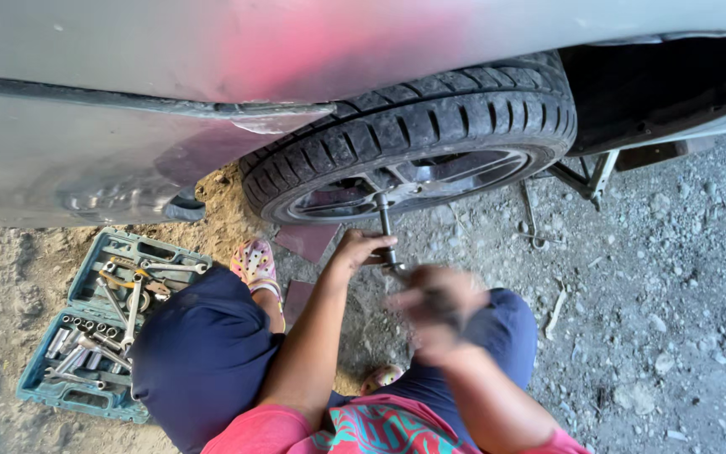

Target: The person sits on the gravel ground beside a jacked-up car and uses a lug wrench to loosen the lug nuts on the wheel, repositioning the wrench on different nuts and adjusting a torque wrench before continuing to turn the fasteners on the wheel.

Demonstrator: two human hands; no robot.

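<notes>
Nearby, toolbox [86,277] of sockets, left hand [361,250] gripping wrench [386,231], right hand [439,307] blurred, unclear.

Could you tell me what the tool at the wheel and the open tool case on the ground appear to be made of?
The wrench, held by the left hand, looks like bare steel: a grey shaft with a dull shine. The tool case looks like moulded plastic: matte teal with shaped recesses holding shiny, probably chromed, sockets. The right hand is blurred.
</notes>
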